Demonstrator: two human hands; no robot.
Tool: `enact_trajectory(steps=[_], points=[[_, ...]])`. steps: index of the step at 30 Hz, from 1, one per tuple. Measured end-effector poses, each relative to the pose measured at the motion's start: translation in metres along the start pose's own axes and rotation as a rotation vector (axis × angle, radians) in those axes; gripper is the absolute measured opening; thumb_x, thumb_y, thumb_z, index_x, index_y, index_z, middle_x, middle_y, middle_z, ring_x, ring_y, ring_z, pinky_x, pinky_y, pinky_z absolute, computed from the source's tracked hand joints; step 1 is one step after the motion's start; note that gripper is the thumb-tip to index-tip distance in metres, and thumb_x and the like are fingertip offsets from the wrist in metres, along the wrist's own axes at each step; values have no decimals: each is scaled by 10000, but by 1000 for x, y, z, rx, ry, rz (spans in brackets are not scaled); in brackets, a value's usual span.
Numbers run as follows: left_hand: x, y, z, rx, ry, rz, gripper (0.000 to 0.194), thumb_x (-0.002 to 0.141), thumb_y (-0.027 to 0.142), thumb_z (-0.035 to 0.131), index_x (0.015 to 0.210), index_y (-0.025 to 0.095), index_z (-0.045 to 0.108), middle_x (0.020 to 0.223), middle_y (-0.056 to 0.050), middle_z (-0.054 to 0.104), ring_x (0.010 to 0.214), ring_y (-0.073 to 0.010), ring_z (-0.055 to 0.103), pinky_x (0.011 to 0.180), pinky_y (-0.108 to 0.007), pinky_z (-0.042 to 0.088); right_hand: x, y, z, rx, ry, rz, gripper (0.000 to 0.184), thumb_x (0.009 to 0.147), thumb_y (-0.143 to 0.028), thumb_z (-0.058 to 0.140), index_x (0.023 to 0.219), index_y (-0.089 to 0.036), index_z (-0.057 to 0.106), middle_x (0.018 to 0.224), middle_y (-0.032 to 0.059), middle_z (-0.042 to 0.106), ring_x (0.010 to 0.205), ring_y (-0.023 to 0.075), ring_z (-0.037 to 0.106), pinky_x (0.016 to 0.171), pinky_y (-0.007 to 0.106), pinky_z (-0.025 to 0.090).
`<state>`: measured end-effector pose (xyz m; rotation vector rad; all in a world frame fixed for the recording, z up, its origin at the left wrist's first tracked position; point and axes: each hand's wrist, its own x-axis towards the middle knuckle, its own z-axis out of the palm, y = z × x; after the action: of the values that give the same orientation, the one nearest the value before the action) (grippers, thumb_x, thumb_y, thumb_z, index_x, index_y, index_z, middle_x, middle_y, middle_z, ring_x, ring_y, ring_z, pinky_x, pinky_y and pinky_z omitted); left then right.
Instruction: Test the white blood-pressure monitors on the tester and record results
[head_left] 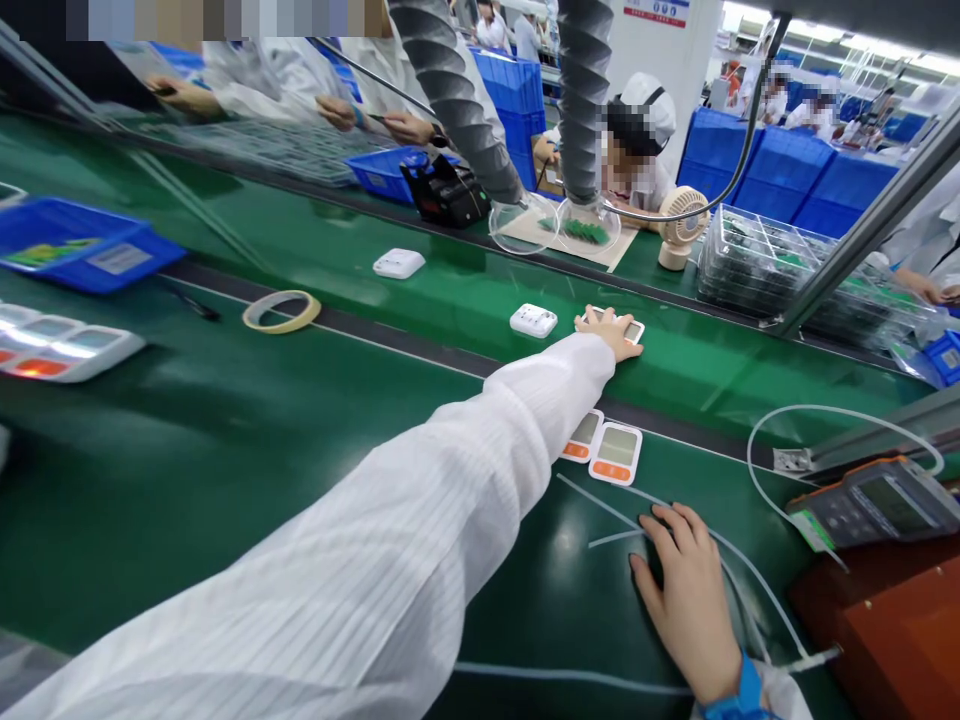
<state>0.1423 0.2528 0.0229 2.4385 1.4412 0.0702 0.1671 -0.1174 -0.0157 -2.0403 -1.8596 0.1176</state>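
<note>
My left hand (613,333) reaches far across to the green belt. Its fingers are spread over a white handheld device with a screen (634,332), which they partly cover; a firm grip cannot be made out. Beside it on the belt lies a white device, back side up (533,320). Two white devices with grey screens and orange buttons, one of them the right-hand device (616,453), lie on the near bench below my left sleeve. My right hand (691,600) rests open on the green bench, fingers apart and empty, next to thin clear tubing (757,575).
Another white device (399,263) lies farther left on the belt. A tape roll (281,312), a blue tray (82,245) and a row of white devices (60,345) are at left. A grey meter (885,503) sits at right. Extraction hoses (585,100) hang opposite, near a small fan (682,228) and co-workers.
</note>
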Motion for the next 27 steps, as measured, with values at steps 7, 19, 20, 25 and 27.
enact_trajectory(steps=[7,19,20,25,27], points=[[-112,27,9,-94,23,107,771,798,731,473,1393,243,507,1544,-165,357,1430,-497,213,1072,-757,168,0,0,-1,22,-4,4,296,923,-200,566,1216,-225,599,1285,79,582,1250,329,446,1000,516,453],[-205,-8,28,11,77,59,753,639,623,717,1301,291,582,1593,-156,263,1381,-548,249,952,-713,352,-1,3,-3,-13,-10,-21,302,929,-223,556,1229,-237,591,1279,78,591,1241,315,472,993,496,464],[-201,-9,26,17,85,75,707,631,601,724,1249,279,608,1581,-147,287,1363,-528,283,938,-685,382,-1,3,-3,-13,-9,-23,302,930,-225,555,1229,-236,591,1282,78,590,1242,314,472,995,495,463],[-151,5,18,-55,144,160,692,604,628,713,1197,283,616,1533,-110,348,1323,-468,333,944,-637,410,-1,0,-4,-6,-14,-13,312,931,-221,557,1241,-232,591,1291,76,585,1248,312,464,1004,499,456],[-115,17,14,-120,139,165,693,626,658,683,1208,288,610,1533,-102,342,1305,-459,356,944,-628,415,-1,-1,-4,2,-7,-2,306,931,-218,556,1234,-231,596,1291,78,585,1247,316,463,1002,503,456]])
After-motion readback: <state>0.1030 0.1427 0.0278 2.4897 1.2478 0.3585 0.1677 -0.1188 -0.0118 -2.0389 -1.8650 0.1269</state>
